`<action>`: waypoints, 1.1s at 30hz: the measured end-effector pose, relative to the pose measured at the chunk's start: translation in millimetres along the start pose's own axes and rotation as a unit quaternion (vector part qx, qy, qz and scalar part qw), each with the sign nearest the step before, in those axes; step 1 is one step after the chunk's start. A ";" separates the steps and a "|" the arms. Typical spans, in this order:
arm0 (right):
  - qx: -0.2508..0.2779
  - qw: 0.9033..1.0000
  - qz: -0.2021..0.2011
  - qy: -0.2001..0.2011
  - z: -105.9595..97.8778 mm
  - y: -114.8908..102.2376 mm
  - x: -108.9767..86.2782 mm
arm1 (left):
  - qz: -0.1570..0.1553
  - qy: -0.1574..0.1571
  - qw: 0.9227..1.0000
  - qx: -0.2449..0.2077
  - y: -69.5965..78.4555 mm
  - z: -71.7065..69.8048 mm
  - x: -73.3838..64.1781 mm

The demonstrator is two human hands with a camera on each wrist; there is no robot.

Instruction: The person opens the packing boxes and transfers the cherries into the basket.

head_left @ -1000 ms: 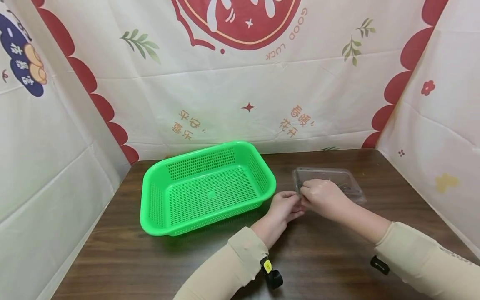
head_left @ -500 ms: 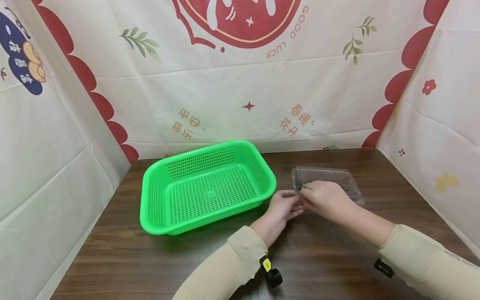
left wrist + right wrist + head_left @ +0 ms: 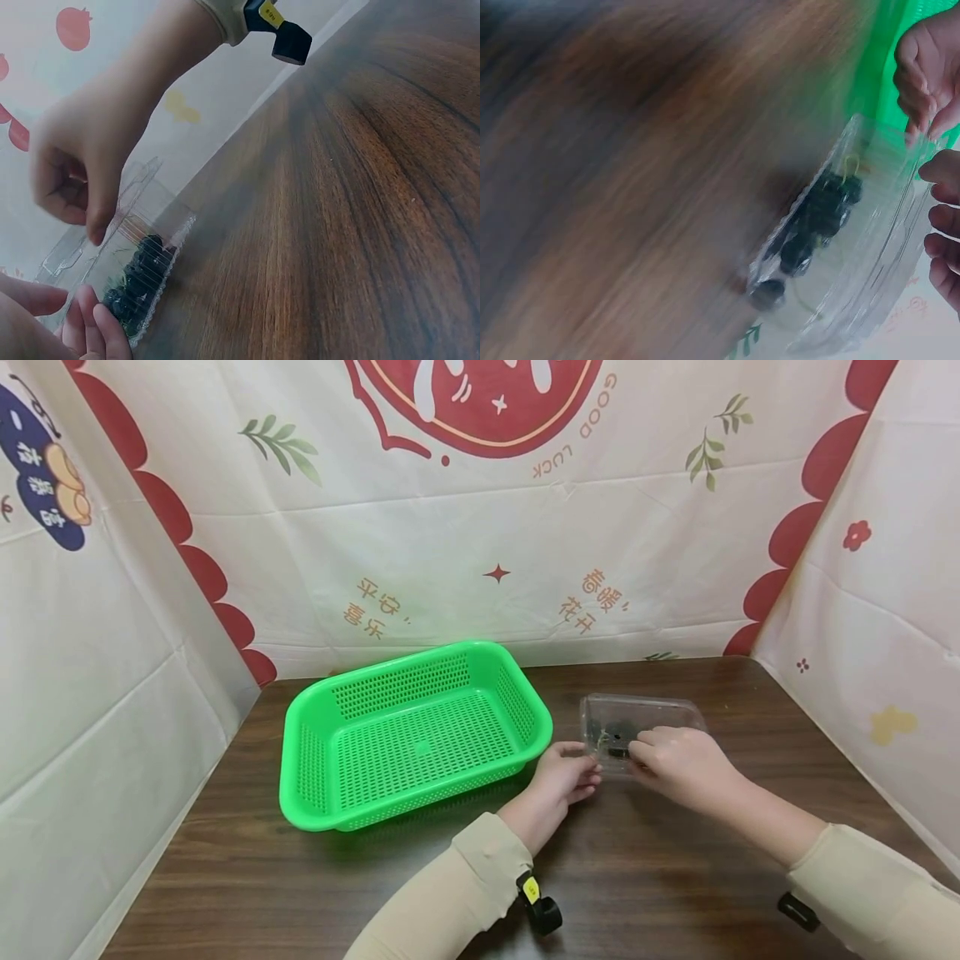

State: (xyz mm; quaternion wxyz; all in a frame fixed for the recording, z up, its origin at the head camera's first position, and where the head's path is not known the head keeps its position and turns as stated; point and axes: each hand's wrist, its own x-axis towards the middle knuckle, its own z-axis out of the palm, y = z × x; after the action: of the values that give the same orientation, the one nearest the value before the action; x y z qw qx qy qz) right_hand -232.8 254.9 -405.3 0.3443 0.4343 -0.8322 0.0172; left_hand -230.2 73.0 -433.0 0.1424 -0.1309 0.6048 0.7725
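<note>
Left hand (image 3: 558,783) is pinching the box (image 3: 621,718) by its near corner, the long axis running rightward toward the right hand (image 3: 686,766), which is hovering, fingers bent, grip unclear.

box (image 3: 660,710): clear thin plastic, glossy, ridged walls | fruit (image 3: 829,210): smooth skins, shiny through the plastic | basket (image 3: 431,792): moulded plastic, smooth glossy rim, perforated sides | table (image 3: 637,877): wood-look top, visible grain, low sheen | backdrop (image 3: 450,535): cloth-like sheet, matt, creased | sleeves (image 3: 442,893): matt cloth | wrist camera (image 3: 546,916): smooth, plastic-looking
</note>
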 end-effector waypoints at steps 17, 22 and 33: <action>-0.002 1.000 0.016 0.017 -8.9 10.7 -25.5 | -0.005 0.010 0.999 0.031 1.3 -0.1 -5.2; -0.013 1.000 0.012 0.020 -10.8 16.9 -32.9 | -0.019 0.014 0.999 0.043 3.4 -1.1 -5.2; -0.012 0.999 0.040 -0.014 -21.2 23.1 -47.9 | -0.025 0.025 0.997 0.074 6.0 0.5 -1.2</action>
State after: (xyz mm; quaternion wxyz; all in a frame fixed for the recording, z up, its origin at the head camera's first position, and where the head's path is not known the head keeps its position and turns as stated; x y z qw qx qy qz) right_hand -219.5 310.3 -411.1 0.3366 0.3967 -0.8539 0.0153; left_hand -231.4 72.1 -427.1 0.1557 -0.1540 0.6603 0.7183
